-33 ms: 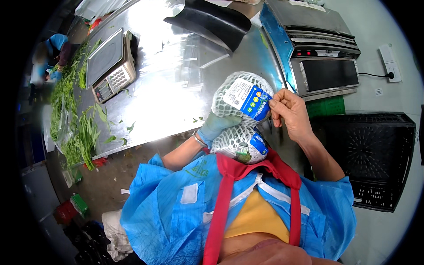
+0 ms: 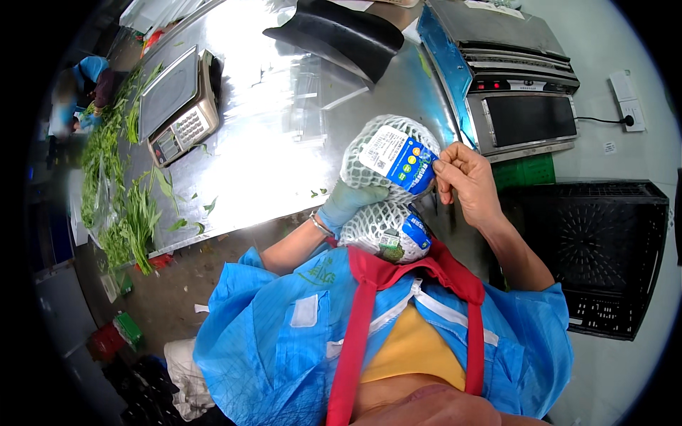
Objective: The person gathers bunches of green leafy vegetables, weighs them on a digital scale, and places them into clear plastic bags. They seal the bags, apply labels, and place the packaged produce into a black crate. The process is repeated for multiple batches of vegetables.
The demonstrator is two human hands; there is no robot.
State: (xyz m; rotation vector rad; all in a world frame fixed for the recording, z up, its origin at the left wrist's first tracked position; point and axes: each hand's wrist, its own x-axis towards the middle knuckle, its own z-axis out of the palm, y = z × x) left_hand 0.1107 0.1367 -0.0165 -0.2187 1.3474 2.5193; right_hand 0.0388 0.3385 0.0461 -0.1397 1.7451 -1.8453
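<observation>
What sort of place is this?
Likely a produce packing room: a labelled, netted pack in the left hand, leafy greens along a metal table, and a scale.

Two hands: one left hand, gloved, and one right hand, bare. Two net-wrapped bundles at the left hand, with two blue labels, one on each bundle. One table beyond the hands. One scale far to the left hand's left; greens there overlap too much to count. One black sheet beyond both hands. Right of the right hand: one machine with red lights, one plug, one black crate, one green crate.
</observation>
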